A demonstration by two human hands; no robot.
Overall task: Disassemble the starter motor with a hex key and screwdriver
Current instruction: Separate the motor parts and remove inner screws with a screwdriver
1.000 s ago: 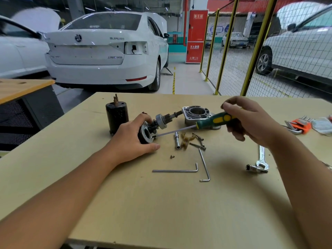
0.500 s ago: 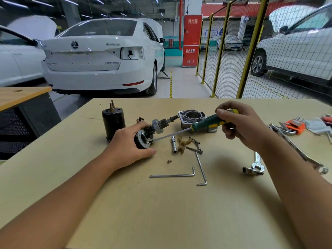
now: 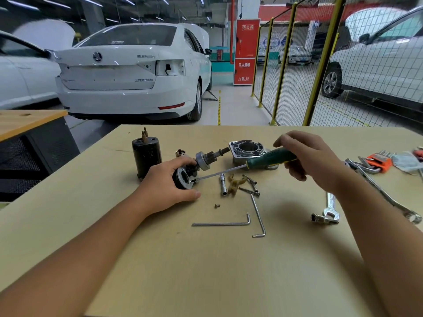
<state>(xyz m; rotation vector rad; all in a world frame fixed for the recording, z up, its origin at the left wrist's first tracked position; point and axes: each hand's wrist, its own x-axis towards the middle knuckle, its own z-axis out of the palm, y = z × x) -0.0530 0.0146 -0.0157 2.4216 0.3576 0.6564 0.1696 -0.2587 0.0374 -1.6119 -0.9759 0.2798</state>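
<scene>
Steadying the armature end plate (image 3: 183, 178) in our curled left hand (image 3: 166, 188), our right hand (image 3: 306, 156) grips the screwdriver (image 3: 270, 157), tip apparently on a remaining screw; housing (image 3: 248, 149), black motor body (image 3: 146, 156) and bolts (image 3: 249, 186) already lie apart.

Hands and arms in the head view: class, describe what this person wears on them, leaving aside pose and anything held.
Nothing is worn. The left hand and right hand are bare, with no gloves. Both forearms are uncovered up to the frame edge, with no sleeves in view. No watch, ring or wristband shows.

A white sedan (image 3: 128, 72) stands beyond the wooden table (image 3: 206, 271). Right of the sedan rises a red fire cabinet (image 3: 246, 51), then a yellow-posted mesh fence (image 3: 320, 65) with another white car (image 3: 384, 58) behind it.
</scene>
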